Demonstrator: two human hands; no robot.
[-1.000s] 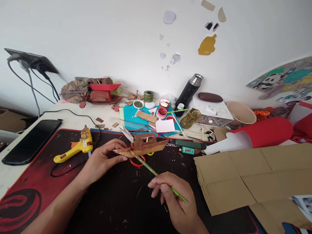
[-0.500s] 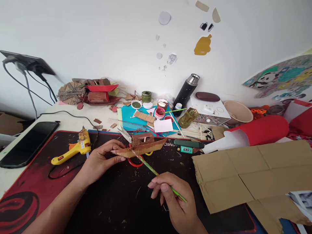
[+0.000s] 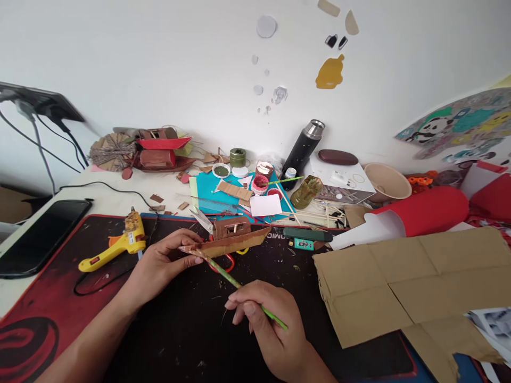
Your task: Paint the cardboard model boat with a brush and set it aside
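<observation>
Now, boat [image 3: 235, 243] lies ahead and left of right hand [image 3: 275, 327], long axis running crosswise, right end angled slightly away or up. Left hand [image 3: 165, 260], nearer, pinches its left end. Other hand grips brush [image 3: 223, 272], tip at boat's near side.

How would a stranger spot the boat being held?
Above the dark mat, the left hand pinches the boat by one end. The paintbrush touches its side. Unlike the boats near the wall, its hull is part brown, part tan.
</observation>
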